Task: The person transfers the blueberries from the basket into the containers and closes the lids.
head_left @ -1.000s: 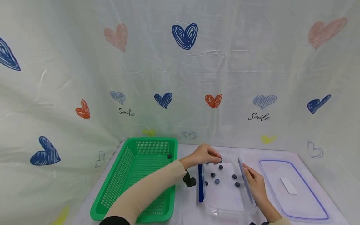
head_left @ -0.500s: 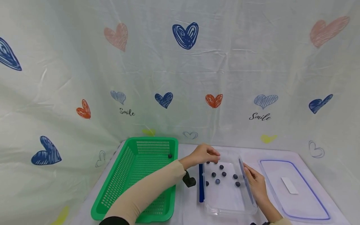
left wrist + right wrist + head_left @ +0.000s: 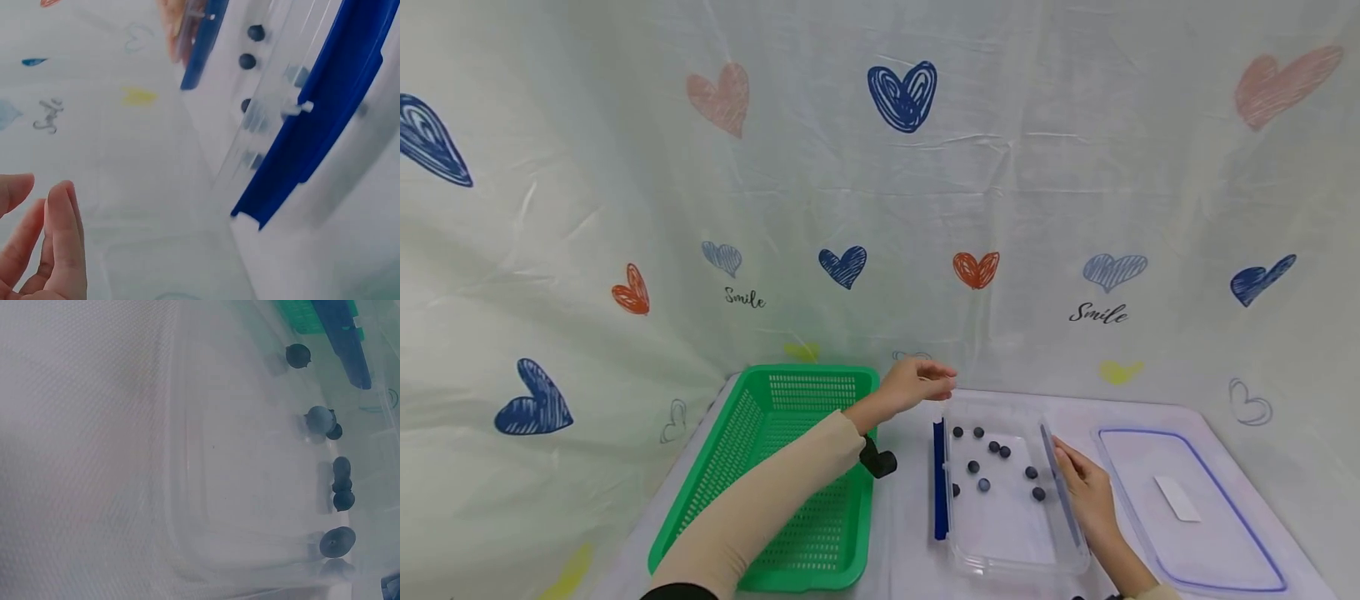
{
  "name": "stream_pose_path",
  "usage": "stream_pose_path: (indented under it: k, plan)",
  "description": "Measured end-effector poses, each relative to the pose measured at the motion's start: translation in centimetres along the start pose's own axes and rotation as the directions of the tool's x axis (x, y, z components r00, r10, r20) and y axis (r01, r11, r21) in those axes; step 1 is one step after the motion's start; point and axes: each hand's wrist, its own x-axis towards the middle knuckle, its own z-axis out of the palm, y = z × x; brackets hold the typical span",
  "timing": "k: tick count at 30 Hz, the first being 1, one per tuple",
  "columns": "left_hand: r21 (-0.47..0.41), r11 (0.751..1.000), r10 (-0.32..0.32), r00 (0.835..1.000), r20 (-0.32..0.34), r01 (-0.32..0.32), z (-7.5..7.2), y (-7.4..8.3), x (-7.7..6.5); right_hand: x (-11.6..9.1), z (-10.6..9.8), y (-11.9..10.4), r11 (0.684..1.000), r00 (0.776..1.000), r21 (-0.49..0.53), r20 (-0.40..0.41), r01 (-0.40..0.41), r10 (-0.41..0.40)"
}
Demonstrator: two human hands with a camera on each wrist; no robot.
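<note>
My left hand [image 3: 917,381] is raised above the far left corner of a clear plastic container [image 3: 1003,533], apart from it. In the left wrist view, its thumb and fingers [image 3: 65,231] hold nothing. Several dark blueberries [image 3: 983,485] lie scattered in the container, mostly toward its far half. At the container's right side, my right hand [image 3: 1086,492] holds the wall by its raised latch flap [image 3: 1063,492]. A blue latch flap [image 3: 940,483] stands out along the left side. The right wrist view shows blueberries [image 3: 337,542] through the clear wall, with the right hand out of sight.
A green slotted basket [image 3: 760,575] stands left of the container, partly covered by my left sleeve [image 3: 767,508]. To the right lies a clear lid with a blue rim [image 3: 1225,492] and a white label [image 3: 1177,498]. A heart-printed curtain [image 3: 910,200] hangs behind the table.
My left hand let go of a blueberry over the container, then rose and moved left. The blueberry in the basket is now hidden by the arm. The right hand keeps its hold.
</note>
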Motion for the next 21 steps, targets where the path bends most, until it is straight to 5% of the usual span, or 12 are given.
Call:
stream_pose_path:
  k: [10, 21]
  plan:
    - [-0.082, 0.995, 0.042, 0.993, -0.111, -0.052, -4.9, 0.1, -1.4, -0.1, -0.3, -0.2, 1.0, 1.0, -0.01, 0.017, 0.014, -0.013]
    - [-0.103, 0.984, 0.112, 0.962, -0.25, -0.142, -7.6, -3.3, -2.7, -0.2, -0.1, -0.4, 1.0, 1.0, -0.007, 0.004, 0.012, -0.012]
